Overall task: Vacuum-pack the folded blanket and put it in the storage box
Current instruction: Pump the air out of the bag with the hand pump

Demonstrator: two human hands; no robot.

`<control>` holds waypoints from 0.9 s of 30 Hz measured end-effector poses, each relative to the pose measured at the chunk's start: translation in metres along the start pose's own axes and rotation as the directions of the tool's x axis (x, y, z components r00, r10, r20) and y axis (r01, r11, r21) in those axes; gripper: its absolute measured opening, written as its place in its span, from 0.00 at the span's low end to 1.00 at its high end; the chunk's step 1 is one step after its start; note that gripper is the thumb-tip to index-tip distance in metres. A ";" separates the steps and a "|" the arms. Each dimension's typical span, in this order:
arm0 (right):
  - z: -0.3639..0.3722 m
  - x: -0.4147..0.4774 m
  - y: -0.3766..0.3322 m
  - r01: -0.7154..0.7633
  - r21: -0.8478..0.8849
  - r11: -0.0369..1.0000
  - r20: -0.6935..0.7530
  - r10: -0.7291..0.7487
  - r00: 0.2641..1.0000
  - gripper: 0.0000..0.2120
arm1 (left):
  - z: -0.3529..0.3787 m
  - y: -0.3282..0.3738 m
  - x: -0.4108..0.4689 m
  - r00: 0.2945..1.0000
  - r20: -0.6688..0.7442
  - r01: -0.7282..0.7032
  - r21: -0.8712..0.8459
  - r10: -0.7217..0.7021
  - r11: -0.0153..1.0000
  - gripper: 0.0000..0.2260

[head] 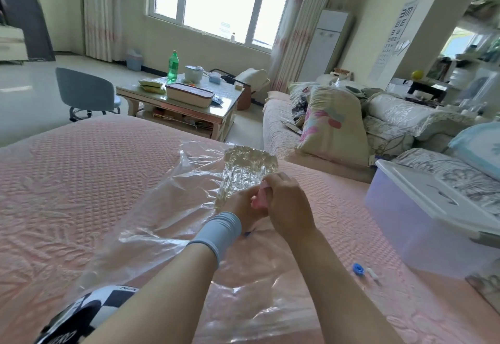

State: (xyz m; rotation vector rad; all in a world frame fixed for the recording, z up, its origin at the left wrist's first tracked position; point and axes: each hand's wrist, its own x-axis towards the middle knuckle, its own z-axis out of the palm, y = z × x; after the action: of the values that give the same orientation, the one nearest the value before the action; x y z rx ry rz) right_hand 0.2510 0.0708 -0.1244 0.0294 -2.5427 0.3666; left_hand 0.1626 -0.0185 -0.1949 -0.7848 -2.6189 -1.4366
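Note:
A clear vacuum bag (pixel 162 208) lies spread over the pink bed. At its far end the bag clings in tight wrinkles to a small pale bundle, the blanket (pixel 249 170). My left hand (pixel 242 208), with a blue wristband, and my right hand (pixel 286 205) meet just in front of that bundle. Together they grip a small pink object (pixel 258 198); most of it is hidden by my fingers, so I cannot tell what it is. The translucent storage box (pixel 422 216) stands at the right edge of the bed with its white lid on.
A blue round cap (pixel 358 268) and a small white piece (pixel 374 276) lie on the bed cover (pixel 81 181) right of my right forearm. Beyond the bed stand a coffee table (pixel 178 100) with a green bottle, a blue chair (pixel 86 92) and a sofa (pixel 338 127) piled with pillows.

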 end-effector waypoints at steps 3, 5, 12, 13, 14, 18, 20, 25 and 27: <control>-0.014 0.005 -0.010 0.052 -0.061 0.997 -0.053 -0.055 0.997 0.08 | -0.002 0.002 0.000 0.999 0.008 0.032 -0.025 -0.031 0.999 0.13; -0.030 0.011 -0.018 0.113 -0.061 0.992 -0.167 -0.122 0.978 0.07 | -0.002 0.002 0.002 0.997 0.030 0.070 -0.135 -0.067 0.988 0.15; -0.068 0.028 -0.025 0.317 -0.154 0.936 -0.626 -0.341 0.701 0.07 | 0.000 -0.001 0.002 0.996 0.027 0.086 -0.096 -0.084 0.992 0.24; -0.063 0.027 -0.023 0.318 -0.130 0.939 -0.645 -0.323 0.692 0.08 | 0.000 0.000 0.001 0.996 0.030 0.088 -0.085 -0.086 0.992 0.24; -0.058 0.026 -0.019 0.310 -0.096 0.946 -0.648 -0.296 0.702 0.09 | -0.001 0.002 0.000 0.996 0.027 0.087 -0.077 -0.085 0.993 0.24; -0.020 0.006 -0.002 0.136 0.064 0.989 -0.283 -0.113 0.952 0.09 | -0.001 0.007 -0.004 0.997 0.006 0.081 -0.053 -0.081 0.995 0.19; -0.007 -0.001 0.003 0.061 0.040 0.997 -0.076 -0.057 0.995 0.10 | -0.002 0.007 -0.003 0.998 0.019 0.058 -0.048 -0.057 0.997 0.14; -0.022 0.006 -0.005 0.102 -0.057 0.993 -0.074 -0.106 0.992 0.08 | -0.002 0.006 -0.002 0.998 0.024 0.061 -0.077 -0.059 0.995 0.17; -0.038 0.012 -0.013 0.114 -0.065 0.991 -0.180 -0.124 0.976 0.07 | -0.002 0.005 -0.001 0.997 0.017 0.082 -0.111 -0.081 0.990 0.20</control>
State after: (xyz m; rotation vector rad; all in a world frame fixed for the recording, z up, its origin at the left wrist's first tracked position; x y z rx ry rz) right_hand 0.2628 0.0689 -0.0839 0.1211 -2.3539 0.2417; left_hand 0.1649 -0.0182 -0.1899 -0.7065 -2.6279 -1.6168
